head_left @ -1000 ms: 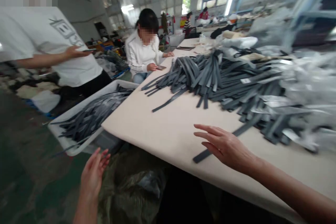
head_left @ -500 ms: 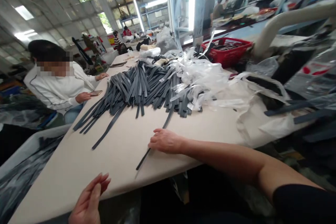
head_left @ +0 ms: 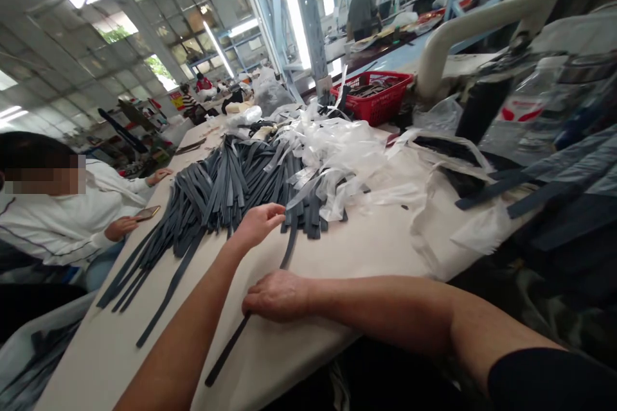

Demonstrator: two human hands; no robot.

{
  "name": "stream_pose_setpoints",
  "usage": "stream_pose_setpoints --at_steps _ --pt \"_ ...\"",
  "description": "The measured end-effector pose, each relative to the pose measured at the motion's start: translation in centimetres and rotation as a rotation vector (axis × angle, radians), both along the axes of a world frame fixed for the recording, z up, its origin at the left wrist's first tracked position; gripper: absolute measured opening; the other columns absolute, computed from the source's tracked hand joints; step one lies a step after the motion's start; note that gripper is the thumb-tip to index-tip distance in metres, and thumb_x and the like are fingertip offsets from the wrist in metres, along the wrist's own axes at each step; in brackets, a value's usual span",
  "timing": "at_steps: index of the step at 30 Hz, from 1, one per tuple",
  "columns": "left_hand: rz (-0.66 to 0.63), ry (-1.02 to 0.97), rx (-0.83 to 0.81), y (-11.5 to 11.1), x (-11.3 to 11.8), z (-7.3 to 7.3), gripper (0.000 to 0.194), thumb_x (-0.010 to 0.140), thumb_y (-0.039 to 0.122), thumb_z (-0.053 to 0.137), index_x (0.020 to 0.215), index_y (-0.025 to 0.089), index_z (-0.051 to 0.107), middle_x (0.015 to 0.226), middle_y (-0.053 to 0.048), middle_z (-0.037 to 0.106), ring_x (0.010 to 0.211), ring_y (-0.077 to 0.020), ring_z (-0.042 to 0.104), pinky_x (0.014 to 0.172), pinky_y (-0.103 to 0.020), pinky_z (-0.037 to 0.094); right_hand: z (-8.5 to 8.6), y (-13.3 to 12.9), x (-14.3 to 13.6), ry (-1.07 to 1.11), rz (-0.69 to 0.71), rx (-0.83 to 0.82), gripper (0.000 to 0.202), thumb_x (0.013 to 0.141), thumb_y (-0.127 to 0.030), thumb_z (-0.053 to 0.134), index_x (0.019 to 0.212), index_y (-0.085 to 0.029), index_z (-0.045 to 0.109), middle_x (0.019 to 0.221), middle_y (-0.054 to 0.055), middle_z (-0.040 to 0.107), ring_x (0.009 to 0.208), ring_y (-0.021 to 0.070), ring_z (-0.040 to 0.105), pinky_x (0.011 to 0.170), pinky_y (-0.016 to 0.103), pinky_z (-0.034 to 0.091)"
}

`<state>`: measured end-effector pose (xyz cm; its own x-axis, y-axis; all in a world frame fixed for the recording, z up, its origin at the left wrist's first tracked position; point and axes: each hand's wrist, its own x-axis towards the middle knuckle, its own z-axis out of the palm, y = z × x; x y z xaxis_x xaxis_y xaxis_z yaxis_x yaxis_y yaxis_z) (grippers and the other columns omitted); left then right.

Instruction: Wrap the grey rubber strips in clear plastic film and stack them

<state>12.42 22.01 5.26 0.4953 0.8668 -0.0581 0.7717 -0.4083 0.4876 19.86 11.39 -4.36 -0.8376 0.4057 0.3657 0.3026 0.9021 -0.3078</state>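
Note:
My right hand [head_left: 277,296] rests low over the near part of the table with its fingers closed round a narrow dark grey fabric strip [head_left: 226,352]. One end of this strip points toward the table's front edge; the other runs back to the pile. My left hand [head_left: 261,223] is stretched forward over the front edge of a large pile of grey strips [head_left: 207,196]. Its fingers are extended and slightly apart, with the tips close to the held strip's far part. Whether they touch it I cannot tell.
White plastic wrappings [head_left: 337,148] lie behind and right of the pile, on the pale tabletop [head_left: 308,260]. A red basket [head_left: 376,99] stands farther back. At left, a seated person [head_left: 96,205] holds a phone [head_left: 147,212]. Bottles [head_left: 523,103] stand at right.
My left hand has reached forward from the table's near edge to the pile. My right hand stays closed on the strip. The view has turned rightward.

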Motion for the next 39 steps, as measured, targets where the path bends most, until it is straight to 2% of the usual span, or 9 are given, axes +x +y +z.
stream_pose_setpoints --at_steps 4,8,12,18,22,25,32,36,39 --pt "0.000 0.096 0.016 5.3 4.5 -1.9 0.041 0.073 0.033 0.070 0.111 0.018 0.070 0.101 -0.006 0.073 0.083 -0.0194 0.067 0.074 -0.027 0.049 0.3 0.2 0.1 -0.050 0.047 -0.029 0.020 0.093 -0.018 0.054 0.110 -0.022 0.064 0.103 0.000 0.073 0.087 0.0164 0.068 0.061 0.026 0.045" --pt "-0.024 0.180 -0.009 7.5 6.4 -2.7 0.025 0.066 0.030 0.075 0.088 0.018 0.072 0.082 -0.004 0.072 0.075 -0.0209 0.065 0.067 -0.029 0.045 1.1 0.2 0.3 -0.135 0.093 -0.027 0.028 0.091 -0.015 0.055 0.116 -0.023 0.064 0.106 -0.001 0.072 0.087 0.0158 0.068 0.058 0.025 0.046" --pt "-0.076 0.216 -0.033 7.6 6.4 -2.7 0.011 0.067 0.029 0.073 0.070 0.020 0.068 0.066 -0.001 0.066 0.068 -0.0203 0.063 0.063 -0.029 0.041 1.7 0.1 0.2 -0.172 0.118 -0.054 0.027 0.094 -0.014 0.049 0.115 -0.023 0.063 0.111 0.000 0.071 0.092 0.0150 0.068 0.059 0.024 0.049" --pt "-0.070 0.210 -0.019 7.4 6.5 -3.2 0.037 0.062 0.037 0.076 0.093 0.020 0.064 0.069 0.000 0.068 0.065 -0.0206 0.063 0.059 -0.028 0.040 2.1 0.4 0.0 -0.184 0.126 -0.085 0.017 0.094 -0.018 0.053 0.101 -0.027 0.066 0.110 -0.002 0.071 0.091 0.0125 0.069 0.053 0.021 0.048" --pt "-0.051 0.264 -0.078 7.3 6.4 -3.5 0.024 0.064 0.040 0.074 0.072 0.020 0.063 0.051 0.002 0.060 0.054 -0.0193 0.058 0.054 -0.028 0.036 2.5 0.2 0.4 -0.189 0.092 -0.062 0.017 0.095 -0.019 0.054 0.108 -0.025 0.065 0.109 -0.001 0.071 0.091 0.0130 0.068 0.057 0.022 0.048" --pt "-0.060 0.284 -0.139 7.2 5.9 -3.5 0.026 0.066 0.040 0.072 0.056 0.021 0.058 0.047 0.001 0.056 0.050 -0.0166 0.052 0.053 -0.028 0.034 2.4 0.1 0.5 -0.184 0.087 -0.054 0.016 0.096 -0.021 0.054 0.107 -0.023 0.066 0.104 0.000 0.072 0.086 0.0147 0.067 0.052 0.025 0.044" --pt "-0.066 0.274 -0.168 6.4 5.1 -2.3 0.017 0.062 0.029 0.071 0.054 0.020 0.058 0.047 0.003 0.054 0.050 -0.0143 0.049 0.052 -0.026 0.033 1.3 0.0 0.2 -0.116 0.057 -0.030 0.014 0.095 -0.022 0.058 0.105 -0.023 0.066 0.098 -0.001 0.071 0.082 0.0153 0.064 0.053 0.026 0.041" --pt "-0.026 0.276 -0.190 6.6 4.1 -0.9 0.014 0.053 0.020 0.073 0.049 0.019 0.060 0.044 0.002 0.051 0.050 -0.0148 0.050 0.053 -0.026 0.034 1.0 0.1 0.1 -0.129 0.059 -0.022 0.012 0.093 -0.022 0.058 0.102 -0.023 0.066 0.096 -0.002 0.070 0.083 0.0161 0.063 0.051 0.027 0.039" --pt "0.026 0.237 -0.272 7.0 2.0 0.7 0.012 0.053 0.023 0.074 0.052 0.017 0.064 0.043 0.002 0.052 0.046 -0.0140 0.049 0.050 -0.026 0.038 1.1 0.1 0.3 -0.140 0.057 -0.008 0.012 0.094 -0.020 0.056 0.100 -0.022 0.066 0.093 -0.001 0.069 0.083 0.0156 0.063 0.049 0.027 0.037"
